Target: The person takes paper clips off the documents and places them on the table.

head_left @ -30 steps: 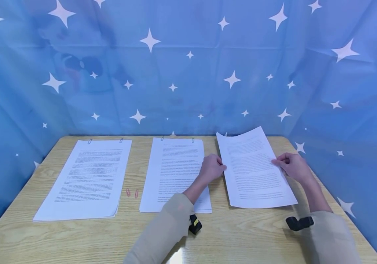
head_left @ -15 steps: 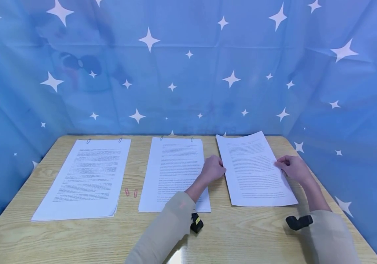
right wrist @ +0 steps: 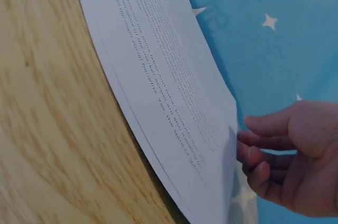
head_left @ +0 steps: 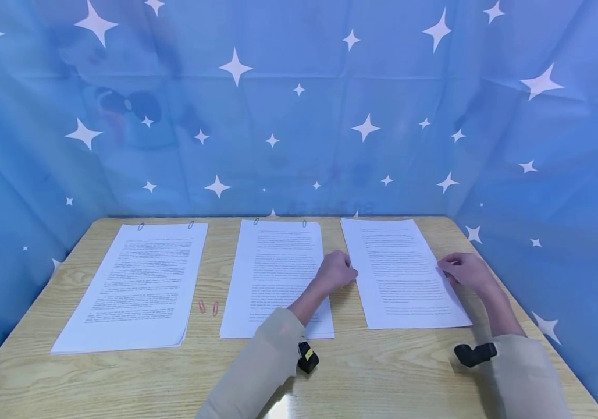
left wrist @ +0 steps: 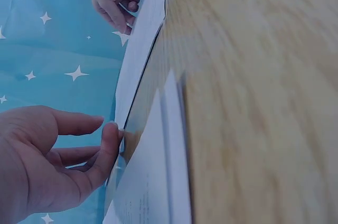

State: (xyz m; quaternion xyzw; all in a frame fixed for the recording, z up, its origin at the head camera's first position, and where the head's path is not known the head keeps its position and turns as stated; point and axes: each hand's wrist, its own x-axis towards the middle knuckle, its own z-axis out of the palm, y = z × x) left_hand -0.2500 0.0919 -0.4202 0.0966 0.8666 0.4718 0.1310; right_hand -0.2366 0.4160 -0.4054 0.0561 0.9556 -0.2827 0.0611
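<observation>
A stack of printed paper point(head_left: 401, 279) lies nearly flat at the table's right. At its left edge is my left hand point(head_left: 337, 270), a fingertip against the edge; the left wrist view shows a gap between the thumb and a finger of that hand point(left wrist: 58, 163). My right hand point(head_left: 466, 270) is at the right edge. In the right wrist view, fingertips of this hand point(right wrist: 298, 155) touch the paper edge point(right wrist: 211, 145) while the thumb stands off it. Beneath my left forearm lies a middle printed stack point(head_left: 278, 267), partly hidden, with two paper clips on its top edge.
At the left lies another printed stack point(head_left: 136, 285) with two paper clips point(head_left: 191, 224) along its top edge. Two pink paper clips point(head_left: 215, 308) rest between the left and middle stacks. A blue curtain with white stars point(head_left: 299, 145) hangs behind the wooden table point(head_left: 383, 378).
The right stack's raised top end has come down, and the paper now lies nearly flat. Both hands have stayed at its side edges, with the right hand shifting slightly outward.
</observation>
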